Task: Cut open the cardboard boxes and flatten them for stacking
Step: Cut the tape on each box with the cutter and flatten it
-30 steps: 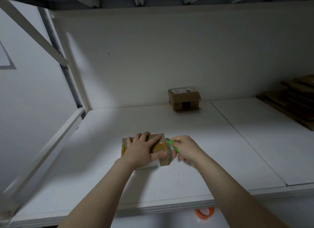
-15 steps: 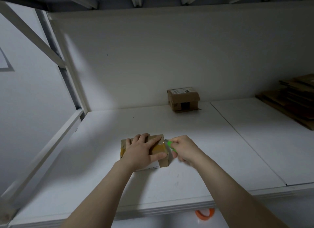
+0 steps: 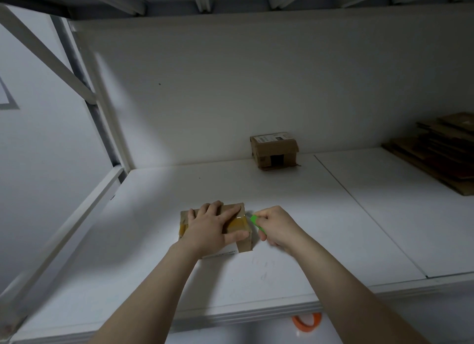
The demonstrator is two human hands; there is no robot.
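Observation:
A small taped cardboard box [image 3: 243, 243] lies on the white shelf [image 3: 282, 274] near the front. My left hand [image 3: 213, 228] presses flat on its top with the fingers spread. Just to the right, my right hand [image 3: 275, 227] grips a green box cutter [image 3: 257, 223], whose tip meets the box's upper right edge at the shiny tape. A second cardboard box [image 3: 274, 149] with a white label stands against the back wall.
A pile of flattened cardboard [image 3: 436, 151] lies at the far right of the shelf. A white metal frame and diagonal brace [image 3: 46, 51] close off the left side. An orange tape roll [image 3: 306, 322] shows below the shelf's front edge.
The cutter tip has slid a little along the box's right edge. My left hand stays pressed on the box top.

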